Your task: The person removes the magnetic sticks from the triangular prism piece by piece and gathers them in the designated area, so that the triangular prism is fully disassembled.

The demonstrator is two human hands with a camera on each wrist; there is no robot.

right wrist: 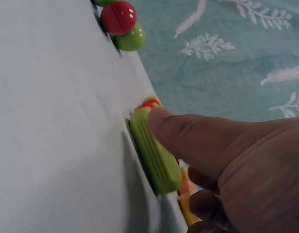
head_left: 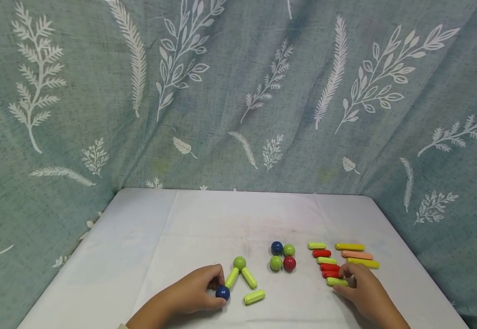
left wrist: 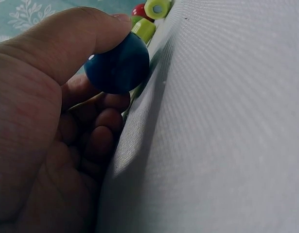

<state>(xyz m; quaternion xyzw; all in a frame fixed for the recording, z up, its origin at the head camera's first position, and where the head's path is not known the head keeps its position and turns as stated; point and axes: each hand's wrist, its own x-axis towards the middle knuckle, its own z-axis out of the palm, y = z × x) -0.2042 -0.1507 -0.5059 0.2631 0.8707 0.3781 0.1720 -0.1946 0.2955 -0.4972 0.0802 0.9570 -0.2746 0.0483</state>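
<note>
My left hand (head_left: 193, 290) pinches a dark blue ball (head_left: 222, 293) between thumb and fingers, low over the white table. The ball is at the near end of a light green stick (head_left: 232, 277). That stick and a second green stick (head_left: 249, 278) spread from a green ball (head_left: 239, 262) like an upside-down V. Just right of the blue ball lies a loose green stick (head_left: 254, 297). On the right, my right hand (head_left: 363, 288) grips the nearest green stick (head_left: 337, 282) of a row, its thumb laid on the stick's side in the right wrist view.
Mid-table, a dark blue ball (head_left: 277, 248), two green balls (head_left: 276, 262) and a red ball (head_left: 289, 263) sit clustered. Red sticks (head_left: 322, 253) and green ones line up at right, beside longer yellow sticks (head_left: 350, 246) and an orange stick (head_left: 356, 255). A patterned curtain (head_left: 238, 91) hangs behind.
</note>
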